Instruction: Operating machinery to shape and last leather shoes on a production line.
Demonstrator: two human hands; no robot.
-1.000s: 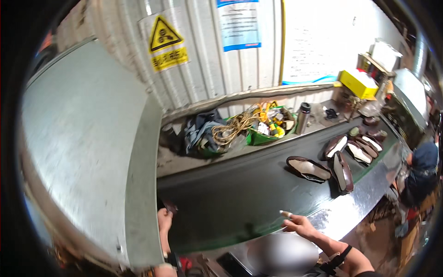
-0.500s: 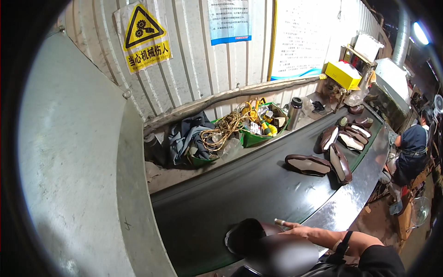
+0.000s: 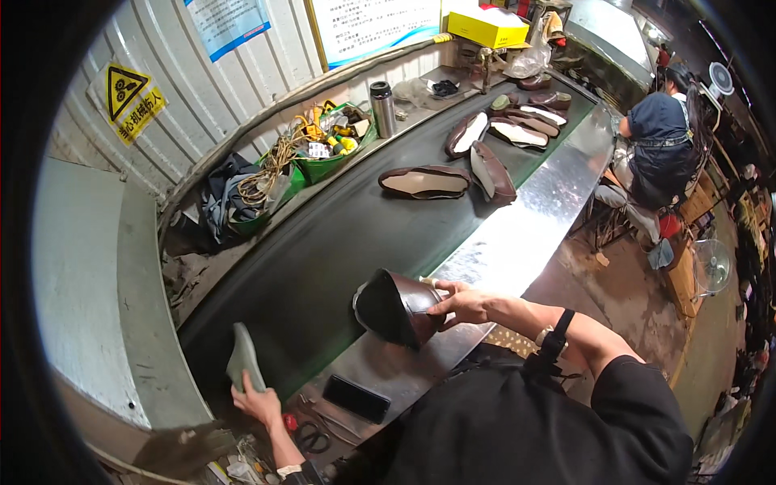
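Note:
My right hand (image 3: 464, 305) is closed on the near side of a dark brown leather shoe upper (image 3: 420, 301), its wide dark opening facing left. The upper is held at the inner edge of the black conveyor belt (image 3: 307, 275). At the lower left, my left hand (image 3: 259, 402) grips a flat, tapered grey-green shoe sole (image 3: 244, 360), which stands on edge over the belt. Between my hands a black phone (image 3: 356, 398) lies on the metal ledge, with scissors (image 3: 312, 436) beside it. Farther up the belt lie several brown shoe uppers (image 3: 424, 183) with pale undersides.
Along the wall stand green bins (image 3: 335, 166) with rope, cloth and yellow items, and a steel flask (image 3: 382, 109). A yellow box (image 3: 487, 30) sits at the far end. A grey metal housing (image 3: 89, 283) borders the left. Another person (image 3: 659, 145) sits at the right.
The view has swung right and down, so the belt things appear farther left. My left hand with the grey-green sole has come into view. My right hand now grips the upper more plainly.

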